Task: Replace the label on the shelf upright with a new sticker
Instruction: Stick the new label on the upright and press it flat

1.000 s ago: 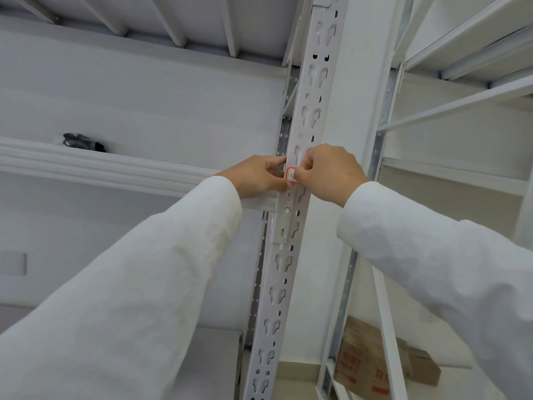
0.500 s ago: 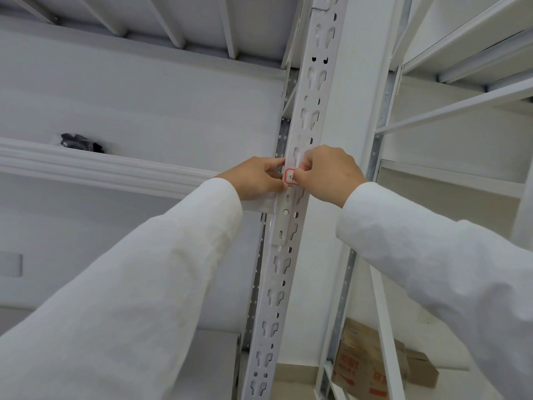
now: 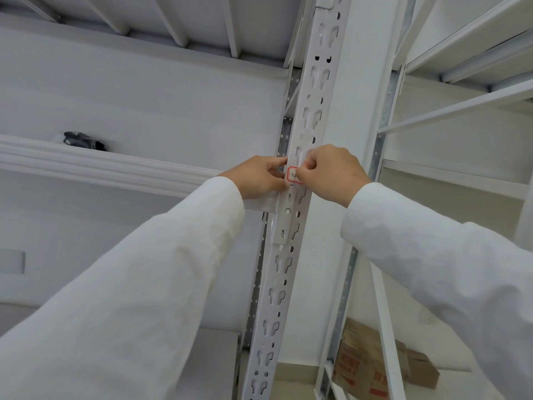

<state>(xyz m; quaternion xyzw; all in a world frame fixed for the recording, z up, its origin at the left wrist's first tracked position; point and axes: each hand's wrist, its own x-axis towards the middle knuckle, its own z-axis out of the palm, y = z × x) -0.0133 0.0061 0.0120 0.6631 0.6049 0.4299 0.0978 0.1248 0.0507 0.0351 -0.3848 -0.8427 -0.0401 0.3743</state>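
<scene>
Both arms reach up and forward in loose white fabric sleeves (image 3: 150, 284), wrists nearly meeting at the centre. The bare left hand (image 3: 259, 177) curls, thumb and forefinger extended toward the right. The bare right hand (image 3: 331, 174) is bunched — knuckles up, fingertips (image 3: 302, 171) pinched together — just beside the left.

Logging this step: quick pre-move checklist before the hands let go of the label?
1. Red-bordered white label on the slotted white metal upright: ok.
2. Left hand at the label's left edge: ok.
3. Right hand fingers on its right part: ok.
4. Handwritten mark readable: cannot tell, partly covered.
5. Label stuck flat all round: cannot tell, right side hidden.
6. Old or new sticker: cannot tell.
</scene>
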